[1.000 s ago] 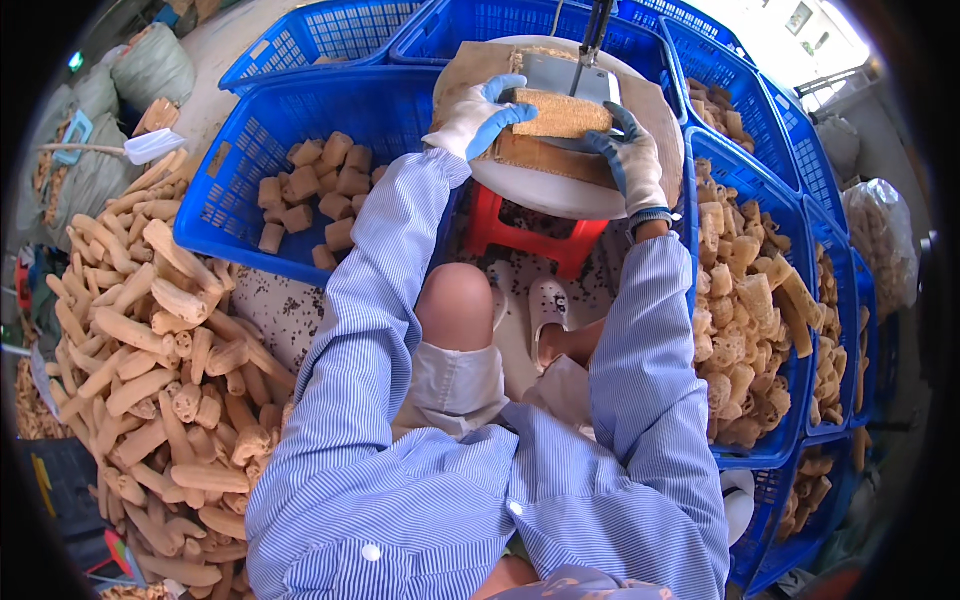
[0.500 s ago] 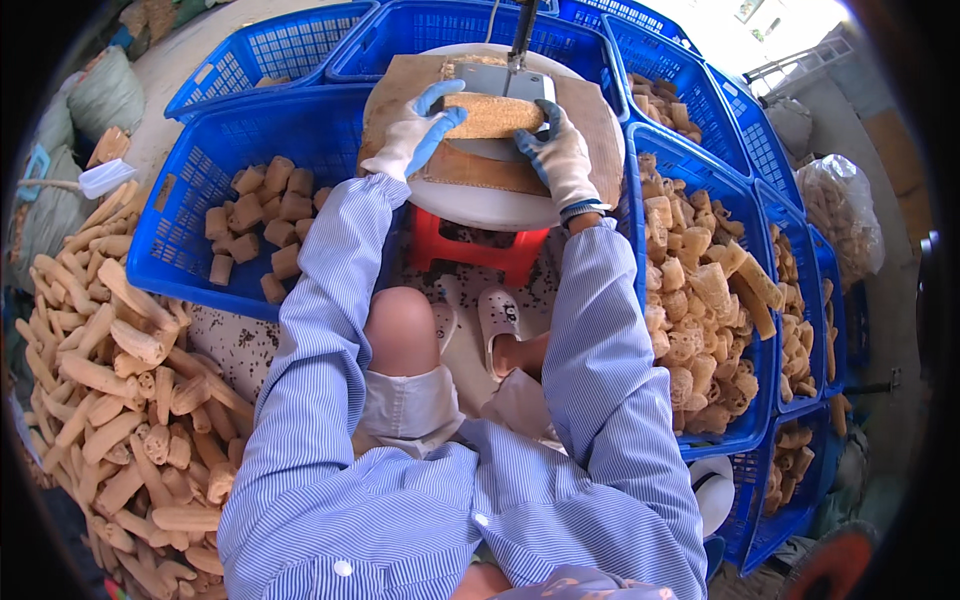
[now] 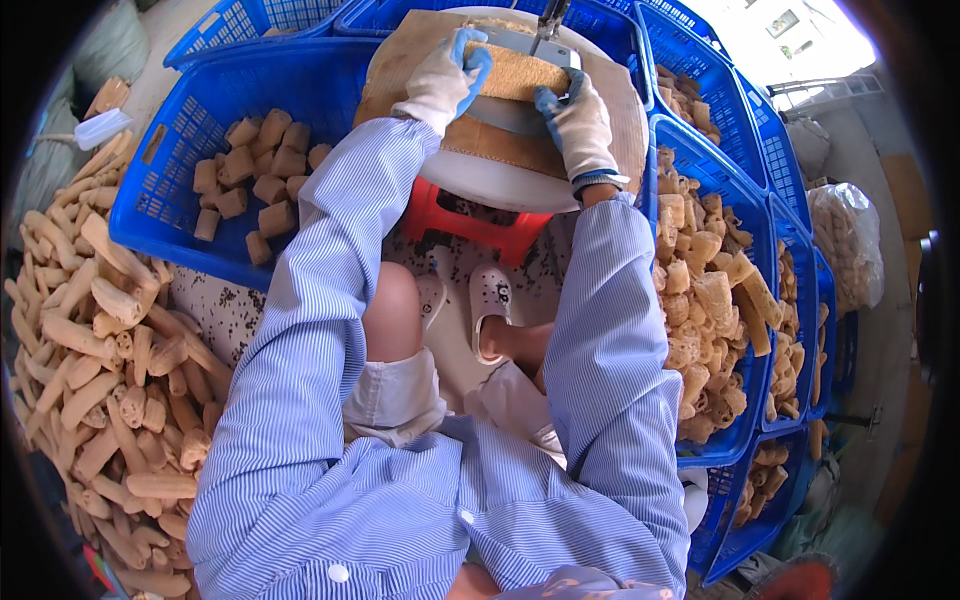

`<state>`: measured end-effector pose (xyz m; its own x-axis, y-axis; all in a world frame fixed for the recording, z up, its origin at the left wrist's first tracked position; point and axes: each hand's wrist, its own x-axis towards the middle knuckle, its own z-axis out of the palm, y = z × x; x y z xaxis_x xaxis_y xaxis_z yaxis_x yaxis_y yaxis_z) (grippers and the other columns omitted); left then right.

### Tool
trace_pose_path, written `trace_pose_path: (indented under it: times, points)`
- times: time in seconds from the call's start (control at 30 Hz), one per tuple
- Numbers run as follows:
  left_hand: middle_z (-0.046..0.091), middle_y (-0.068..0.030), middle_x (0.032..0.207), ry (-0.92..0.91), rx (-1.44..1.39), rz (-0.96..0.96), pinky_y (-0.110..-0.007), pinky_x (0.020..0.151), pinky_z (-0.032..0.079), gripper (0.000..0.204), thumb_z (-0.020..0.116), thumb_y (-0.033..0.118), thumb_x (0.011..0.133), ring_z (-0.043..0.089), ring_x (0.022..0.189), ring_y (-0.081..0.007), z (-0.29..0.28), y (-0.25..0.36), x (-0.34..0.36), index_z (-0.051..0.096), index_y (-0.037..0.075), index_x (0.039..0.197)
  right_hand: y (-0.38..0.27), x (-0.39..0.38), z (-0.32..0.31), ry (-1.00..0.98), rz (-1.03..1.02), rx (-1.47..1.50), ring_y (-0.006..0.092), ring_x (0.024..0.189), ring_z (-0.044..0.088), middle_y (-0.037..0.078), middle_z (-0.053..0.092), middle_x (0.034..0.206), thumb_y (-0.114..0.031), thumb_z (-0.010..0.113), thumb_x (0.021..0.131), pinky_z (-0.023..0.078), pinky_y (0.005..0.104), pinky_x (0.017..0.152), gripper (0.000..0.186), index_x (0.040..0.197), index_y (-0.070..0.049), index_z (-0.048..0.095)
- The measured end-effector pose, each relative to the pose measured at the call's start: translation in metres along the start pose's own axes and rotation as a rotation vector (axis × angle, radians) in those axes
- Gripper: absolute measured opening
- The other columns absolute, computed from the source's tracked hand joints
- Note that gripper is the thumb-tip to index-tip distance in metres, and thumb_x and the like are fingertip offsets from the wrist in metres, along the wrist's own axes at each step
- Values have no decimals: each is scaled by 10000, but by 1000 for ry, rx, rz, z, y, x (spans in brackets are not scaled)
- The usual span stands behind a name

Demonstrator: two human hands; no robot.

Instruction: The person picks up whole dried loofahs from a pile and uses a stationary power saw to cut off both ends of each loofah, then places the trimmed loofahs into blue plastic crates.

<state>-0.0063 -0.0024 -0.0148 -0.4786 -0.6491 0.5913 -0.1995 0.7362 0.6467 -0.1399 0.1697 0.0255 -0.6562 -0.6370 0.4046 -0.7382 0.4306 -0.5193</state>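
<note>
A tan, fibrous length of dried loofah [image 3: 518,76] lies crosswise between my two gloved hands, its right end tilted slightly nearer to me. My left hand [image 3: 447,82], in a white glove with blue fingertips, is closed on its left end. On the other end my right hand [image 3: 578,118], gloved alike, has its fingers and thumb gripping. Just beyond the loofah is a grey metal plate [image 3: 508,40] with an upright machine post [image 3: 550,22] over it. Brown board [image 3: 400,72] covers much of the round white tabletop [image 3: 500,176] under my hands.
Cut loofah pieces [image 3: 268,165] lie in a blue crate [image 3: 180,235] at the left. Whole loofahs [image 3: 110,370] are heaped on the floor nearer me. Blue crates of irregular pieces [image 3: 700,290] line the right. A red stool [image 3: 465,228] stands under the tabletop.
The whole view has shifted, so the tabletop and crates sit higher in the picture. Both hands still hold the loofah, which now slants a little more, its left end farther away.
</note>
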Motion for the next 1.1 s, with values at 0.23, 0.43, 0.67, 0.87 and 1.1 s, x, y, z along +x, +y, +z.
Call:
trace_pose_path:
  times: [0.23,0.43,0.67,0.87,1.1]
  points:
    - [732,-153,1103,-114,170,-190,-505,877,535,421,512,510,991,682,1008,-415,9,-1,27,660,155,1162,0,15,-6,-116,57,2,401,1136,682,223,735,1157,-479,749,875,537,451,987,611,1342,-100,639]
    - [709,-215,1151,-213,143,-248,-505,925,501,490,486,530,1011,658,1059,-438,3,4,40,636,113,1221,-6,22,-4,-144,144,-48,409,1118,686,236,731,1149,-501,711,909,534,460,977,591,1300,-61,658]
    - [707,-220,1166,-189,165,-389,-512,926,513,485,515,514,1000,654,1083,-445,-1,22,39,662,106,1215,1,9,-7,-136,-52,99,410,1172,661,219,695,1246,-446,768,888,527,448,1007,723,1495,-167,490]
    - [702,-227,1185,-136,123,-321,-513,941,509,465,518,501,1002,641,1094,-461,-1,24,36,674,109,1197,6,1,4,-57,-98,38,384,1178,664,207,675,1299,-391,790,869,528,439,1021,712,1506,-261,498]
    - [686,-225,1274,-173,290,-297,-526,1001,497,631,400,572,1028,635,1194,-433,8,12,50,693,70,1270,2,12,5,-103,-6,-11,375,1206,654,187,690,1292,-451,748,905,530,452,1014,660,1494,-265,517]
